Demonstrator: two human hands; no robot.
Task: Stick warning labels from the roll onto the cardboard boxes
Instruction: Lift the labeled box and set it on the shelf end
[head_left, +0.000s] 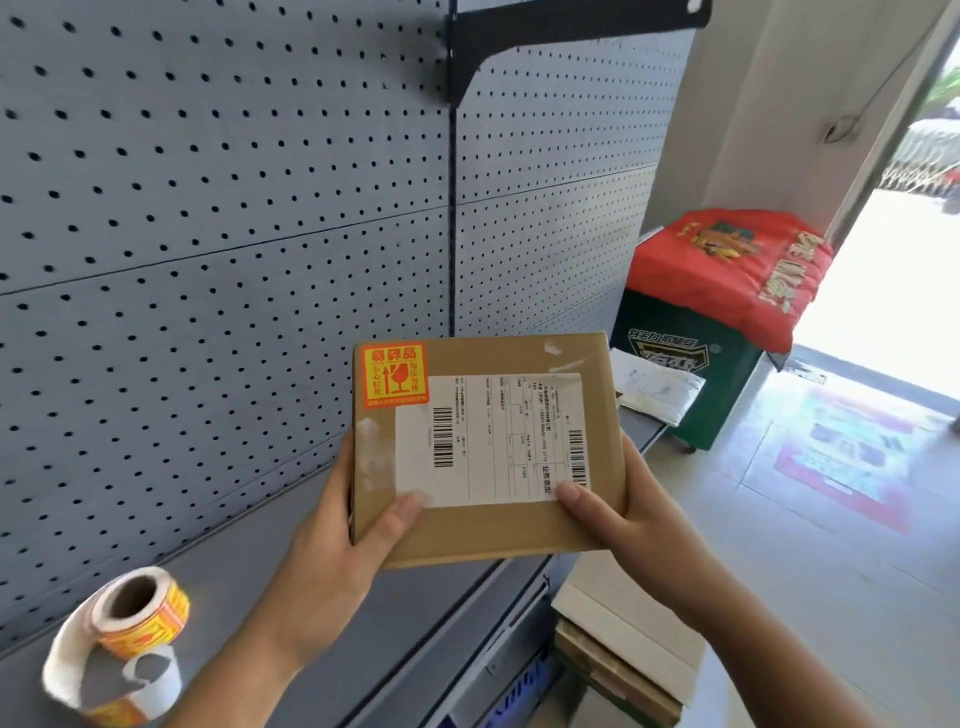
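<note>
I hold a small cardboard box (519, 525) in the air in front of me, above the grey shelf (270, 561). My left hand (343, 551) grips its left edge, thumb on top. My right hand (623, 514) grips its right edge, thumb on the white shipping label (493, 441). An orange warning label (395, 375) is stuck on the box's top left corner. The roll of warning labels (143, 608) lies on the shelf at the lower left, with a loose curl of white backing paper (104, 675) in front of it.
A grey pegboard wall (234, 234) backs the shelf. A flat white parcel (657, 387) lies at the shelf's right end. Beyond it stands a green crate under a red cloth (727, 270). Stacked boxes (623, 649) sit on the floor below. A bright doorway is at the right.
</note>
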